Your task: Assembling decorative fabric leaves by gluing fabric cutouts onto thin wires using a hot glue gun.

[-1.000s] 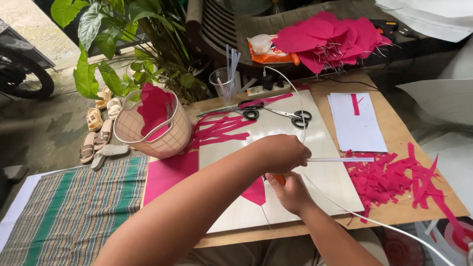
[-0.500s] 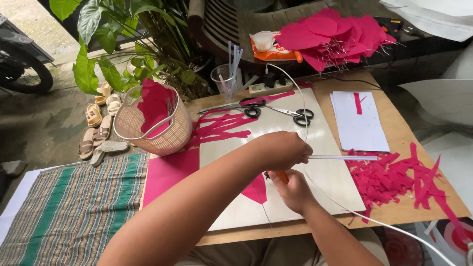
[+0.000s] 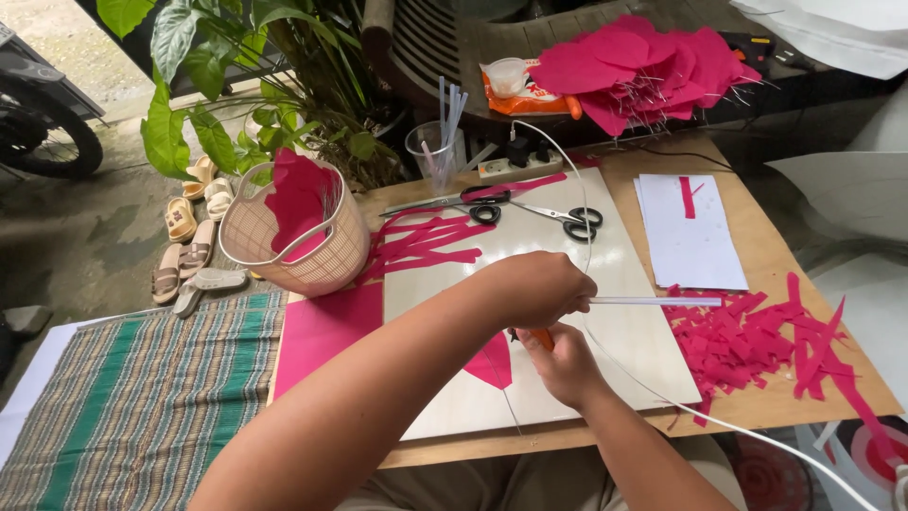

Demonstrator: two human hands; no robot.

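My left hand (image 3: pixel 530 289) reaches across the white board (image 3: pixel 624 255) and grips one end of a thin white stick (image 3: pixel 662 301) that points right. Just below it, my right hand (image 3: pixel 567 364) is closed on a small orange-handled tool (image 3: pixel 541 338), its tip hidden under my left hand. A pink petal-shaped paper piece (image 3: pixel 492 364) lies on the board, partly covered by my left forearm. A white cable (image 3: pixel 662 402) runs past my right wrist.
Two pairs of scissors (image 3: pixel 567 218) and pink strips (image 3: pixel 426 246) lie at the board's far edge. A basket (image 3: pixel 312 265) holding pink paper stands left. Pink scraps (image 3: pixel 757 331) and white sheets (image 3: pixel 690 246) lie right. Behind are a cup of sticks (image 3: pixel 437 151) and a pink petal pile (image 3: pixel 643 71).
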